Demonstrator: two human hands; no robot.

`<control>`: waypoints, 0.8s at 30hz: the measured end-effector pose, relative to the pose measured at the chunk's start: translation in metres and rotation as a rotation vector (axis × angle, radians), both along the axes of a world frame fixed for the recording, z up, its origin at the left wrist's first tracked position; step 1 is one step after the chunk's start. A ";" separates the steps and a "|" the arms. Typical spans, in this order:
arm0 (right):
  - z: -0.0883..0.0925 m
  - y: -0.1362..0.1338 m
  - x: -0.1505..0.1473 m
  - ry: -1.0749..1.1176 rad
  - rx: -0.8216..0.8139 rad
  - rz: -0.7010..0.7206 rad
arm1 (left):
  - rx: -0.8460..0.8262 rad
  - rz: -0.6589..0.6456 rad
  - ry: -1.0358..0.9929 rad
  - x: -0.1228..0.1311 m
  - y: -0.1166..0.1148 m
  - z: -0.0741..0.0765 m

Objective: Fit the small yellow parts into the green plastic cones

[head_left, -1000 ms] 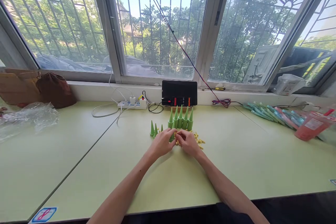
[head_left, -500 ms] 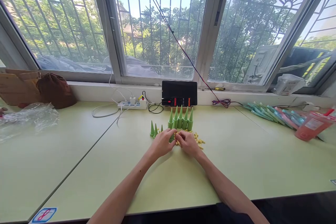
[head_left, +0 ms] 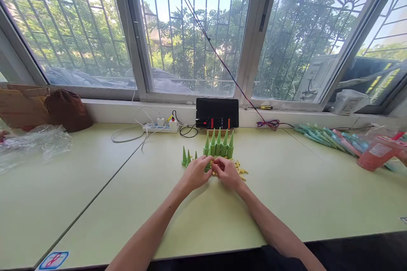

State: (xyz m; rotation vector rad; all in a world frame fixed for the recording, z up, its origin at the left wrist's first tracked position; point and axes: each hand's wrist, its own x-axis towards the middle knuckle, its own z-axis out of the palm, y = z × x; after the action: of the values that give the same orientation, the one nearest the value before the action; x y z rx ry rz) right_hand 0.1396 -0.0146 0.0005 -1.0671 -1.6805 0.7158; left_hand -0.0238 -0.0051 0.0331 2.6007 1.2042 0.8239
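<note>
My left hand (head_left: 199, 172) is closed round a green cone-shaped piece (head_left: 209, 166), whose tip shows above the fingers. Right beside it, my right hand (head_left: 226, 172) pinches its fingertips together against that piece. Whatever lies between those fingertips is too small and covered to make out. Small yellow pieces (head_left: 242, 171) lie scattered around and behind the right hand. A row of taller green cones on round bases (head_left: 218, 148) stands upright just beyond both hands. Shorter green cones (head_left: 184, 157) stand to the left of my left hand, partly hidden by it.
A black tablet (head_left: 217, 106) leans at the windowsill behind the cones. A power strip (head_left: 160, 127) with cables sits left of it. Far right are a pink cup (head_left: 378, 154) and plastic-wrapped strips (head_left: 321, 137). A brown bag (head_left: 68, 110) and clear plastic (head_left: 41, 144) lie far left.
My hands and the green cones stay almost where they were. At the far right edge, what looks like another person's hand now shows beside the pink cup.
</note>
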 end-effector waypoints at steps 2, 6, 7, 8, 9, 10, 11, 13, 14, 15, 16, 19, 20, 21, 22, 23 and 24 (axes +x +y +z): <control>0.000 0.000 0.000 0.009 -0.009 0.002 | 0.004 -0.002 0.001 0.000 0.000 -0.001; -0.002 0.001 0.000 -0.021 -0.019 -0.019 | 0.015 -0.005 0.008 0.000 0.001 -0.002; -0.003 0.001 0.000 -0.030 -0.018 -0.020 | 0.017 -0.006 0.009 0.000 0.001 -0.003; -0.003 0.002 0.000 -0.037 -0.019 -0.018 | 0.019 -0.006 0.010 0.000 0.001 -0.003; -0.003 0.002 0.000 -0.041 -0.020 -0.015 | 0.019 -0.005 0.013 0.000 0.001 -0.003; -0.004 0.002 0.000 -0.042 -0.020 -0.013 | 0.019 -0.005 0.016 0.000 0.001 -0.002; -0.004 0.003 0.000 -0.039 -0.019 -0.012 | 0.019 -0.004 0.017 0.000 0.001 -0.002; -0.004 0.003 0.000 -0.025 -0.019 -0.013 | 0.016 -0.004 0.017 0.000 0.001 -0.001; -0.004 0.003 0.000 -0.014 -0.018 -0.015 | 0.013 -0.003 0.013 0.000 0.001 -0.001; -0.003 0.002 0.000 -0.003 -0.018 -0.017 | 0.011 0.000 0.007 0.000 0.001 -0.001; -0.003 0.002 0.000 0.007 -0.018 -0.015 | 0.008 0.003 0.002 0.000 0.001 0.000; -0.003 0.001 0.000 0.018 -0.015 -0.009 | 0.001 0.026 -0.003 0.000 0.001 0.000; -0.003 0.001 0.000 0.016 -0.016 -0.008 | 0.000 0.033 -0.001 0.000 0.001 0.000; -0.003 0.001 0.000 0.015 -0.018 -0.008 | -0.001 0.040 0.000 0.000 0.001 0.000; -0.003 0.001 0.000 0.015 -0.023 -0.008 | -0.002 0.044 0.001 0.000 0.001 0.000; -0.003 0.001 0.000 0.014 -0.029 -0.008 | -0.001 0.045 0.001 0.001 0.001 0.000; -0.003 0.001 0.000 0.010 -0.035 -0.009 | 0.000 0.044 0.002 0.001 0.001 0.000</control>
State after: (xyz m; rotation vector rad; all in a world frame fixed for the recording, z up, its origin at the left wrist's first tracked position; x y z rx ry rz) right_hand 0.1397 -0.0134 -0.0022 -1.0927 -1.6587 0.7457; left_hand -0.0232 -0.0045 0.0331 2.5841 1.2661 0.8300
